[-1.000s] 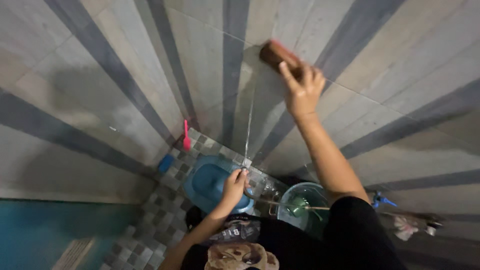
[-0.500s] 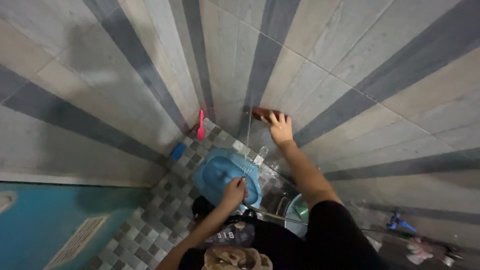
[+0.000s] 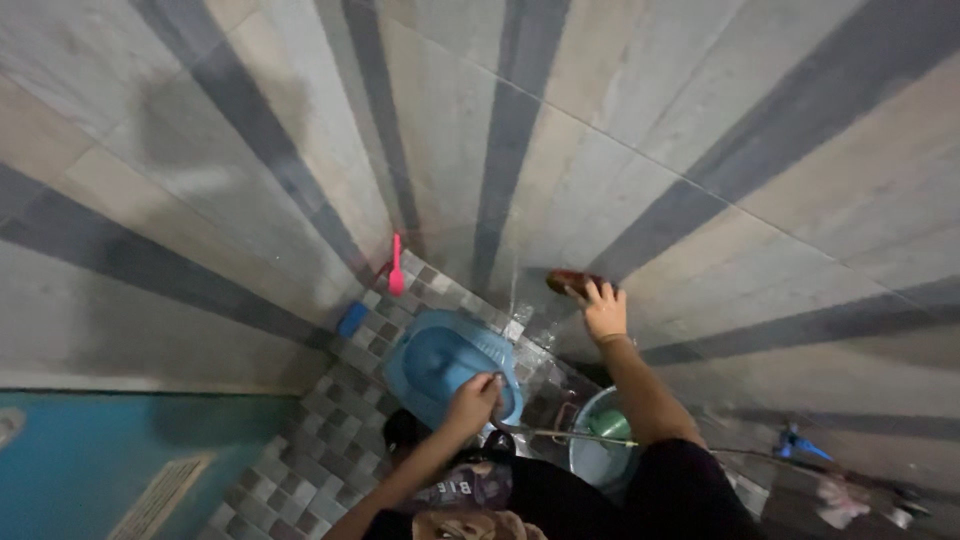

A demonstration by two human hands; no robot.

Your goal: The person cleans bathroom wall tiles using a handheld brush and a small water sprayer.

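**Two hands working low in a tiled washroom corner**

Two bare hands are showing, each busy with its own thing. The right hand (image 3: 604,312) is pressing a reddish-brown scrubbing brush (image 3: 570,282) against the striped wall tiles (image 3: 700,150), low down near the floor; its fingers are lying spread across the back of the brush, so most of the brush body is staying hidden and the bristles cannot be made out. The left hand (image 3: 473,398) is curling shut around the end of a thin hose (image 3: 560,433), which is running off behind the right forearm. A faint thread of water (image 3: 515,290) is showing against the wall, hard to follow in the dim light.

Just beyond the left hand, a blue squat toilet pan (image 3: 440,355) is sitting in the checkered grey floor tiles (image 3: 320,440). A pale round bucket (image 3: 598,455) with something green inside is standing beside the pan, partly covered by the right arm. A pink brush (image 3: 397,268) is leaning upright in the corner, with a small blue object (image 3: 352,319) lying near it, too small to identify. At the right edge a blue tap-like fitting (image 3: 795,440) and a pale rag (image 3: 838,500) are appearing blurred. A teal surface (image 3: 90,460) with a slatted vent is being cut off at the lower left.
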